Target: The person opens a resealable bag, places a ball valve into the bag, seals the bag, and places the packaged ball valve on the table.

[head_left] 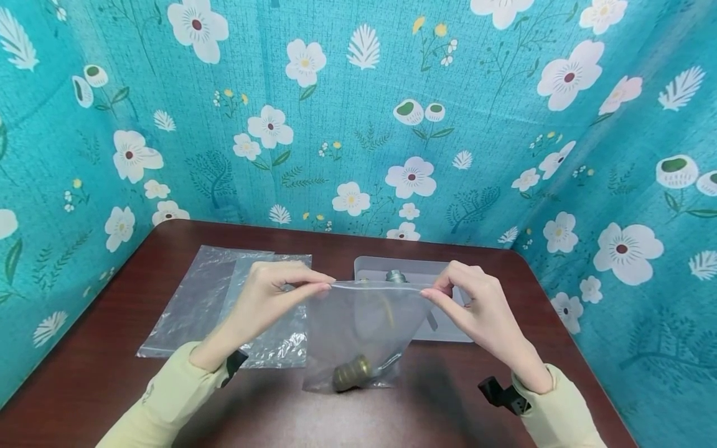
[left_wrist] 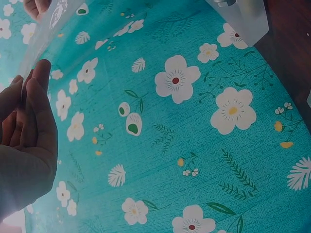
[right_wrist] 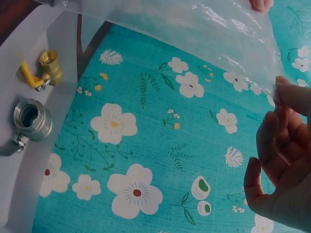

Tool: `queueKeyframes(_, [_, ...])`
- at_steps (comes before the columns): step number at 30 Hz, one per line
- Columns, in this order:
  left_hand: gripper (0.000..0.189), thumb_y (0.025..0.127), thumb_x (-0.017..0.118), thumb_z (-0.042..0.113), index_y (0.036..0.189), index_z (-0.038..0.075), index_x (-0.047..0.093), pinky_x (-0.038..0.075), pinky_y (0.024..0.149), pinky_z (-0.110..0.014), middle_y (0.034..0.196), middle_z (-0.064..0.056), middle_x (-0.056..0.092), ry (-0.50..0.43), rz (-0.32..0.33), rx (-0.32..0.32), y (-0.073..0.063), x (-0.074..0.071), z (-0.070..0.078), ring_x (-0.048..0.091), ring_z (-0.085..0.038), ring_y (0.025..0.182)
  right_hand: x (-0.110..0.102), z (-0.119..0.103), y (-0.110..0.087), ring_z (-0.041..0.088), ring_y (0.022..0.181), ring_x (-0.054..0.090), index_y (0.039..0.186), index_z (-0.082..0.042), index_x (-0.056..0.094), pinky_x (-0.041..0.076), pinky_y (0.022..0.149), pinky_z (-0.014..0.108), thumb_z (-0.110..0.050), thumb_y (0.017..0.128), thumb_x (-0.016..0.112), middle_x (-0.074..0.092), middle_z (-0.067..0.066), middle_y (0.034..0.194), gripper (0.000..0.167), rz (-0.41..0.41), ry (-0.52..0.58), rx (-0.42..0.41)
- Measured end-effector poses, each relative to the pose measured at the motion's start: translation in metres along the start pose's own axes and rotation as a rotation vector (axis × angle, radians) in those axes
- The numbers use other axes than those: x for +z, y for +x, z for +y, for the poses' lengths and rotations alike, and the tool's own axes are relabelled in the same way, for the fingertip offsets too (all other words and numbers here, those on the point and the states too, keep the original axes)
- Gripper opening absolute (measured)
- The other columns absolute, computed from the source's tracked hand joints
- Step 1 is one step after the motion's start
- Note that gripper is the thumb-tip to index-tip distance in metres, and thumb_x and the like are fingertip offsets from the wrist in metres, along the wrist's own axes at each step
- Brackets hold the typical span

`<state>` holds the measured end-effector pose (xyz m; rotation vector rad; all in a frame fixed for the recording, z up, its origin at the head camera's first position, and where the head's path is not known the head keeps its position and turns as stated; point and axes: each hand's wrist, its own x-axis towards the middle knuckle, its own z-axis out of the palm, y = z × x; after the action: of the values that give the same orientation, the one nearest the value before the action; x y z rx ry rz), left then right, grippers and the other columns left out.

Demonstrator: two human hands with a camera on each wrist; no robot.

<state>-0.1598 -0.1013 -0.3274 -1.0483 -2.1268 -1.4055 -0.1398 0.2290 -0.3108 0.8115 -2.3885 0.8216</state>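
A clear zip bag [head_left: 336, 323] hangs upright between both hands, its top edge pulled straight. The left hand [head_left: 274, 289] pinches one top corner between thumb and forefinger. At the opposite corner, the right hand [head_left: 476, 305] pinches the bag's edge the same way. Inside, at the bottom of the bag, lies a brass-coloured ribbed pipe fitting [head_left: 351, 373], on its side. Behind the bag, partly hidden by it and the right hand, stands a whitish tray [head_left: 448, 326]. It holds a silver metal valve [right_wrist: 35, 119] and a brass valve with a yellow handle [right_wrist: 52, 68].
Two more clear plastic bags, one [head_left: 190, 298] partly under the other [head_left: 282, 339], lie flat on the left of the dark red-brown table [head_left: 101, 367]. A teal flowered curtain [head_left: 347, 124] encloses the table's back and sides. Black wrist cameras [head_left: 504, 396] sit at both cuffs.
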Motion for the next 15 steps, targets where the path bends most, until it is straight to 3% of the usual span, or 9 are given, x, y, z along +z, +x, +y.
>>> queueKeyframes(12, [0.018, 0.081, 0.078, 0.004, 0.098, 0.011, 0.08, 0.043, 0.056, -0.014, 0.084, -0.001, 0.078, -0.009, 0.012, 0.048, 0.0002, 0.0011, -0.0034, 0.066, -0.003, 0.068, -0.0014, 0.006, -0.0052, -0.002, 0.075, 0.053, 0.081, -0.025, 0.063, 0.041, 0.076, 0.022, 0.0, 0.076, 0.081, 0.059, -0.015, 0.077, 0.031, -0.013, 0.078, -0.084])
queueKeyframes(15, [0.018, 0.082, 0.078, 0.004, 0.097, 0.011, 0.08, 0.046, 0.058, -0.013, 0.084, 0.0, 0.078, -0.012, 0.005, 0.048, 0.0004, 0.0009, -0.0045, 0.068, -0.003, 0.071, -0.0004, 0.0093, -0.0069, 0.0, 0.076, 0.055, 0.084, -0.023, 0.065, 0.045, 0.074, 0.021, 0.002, 0.079, 0.078, 0.06, -0.013, 0.078, 0.029, -0.064, 0.178, -0.077])
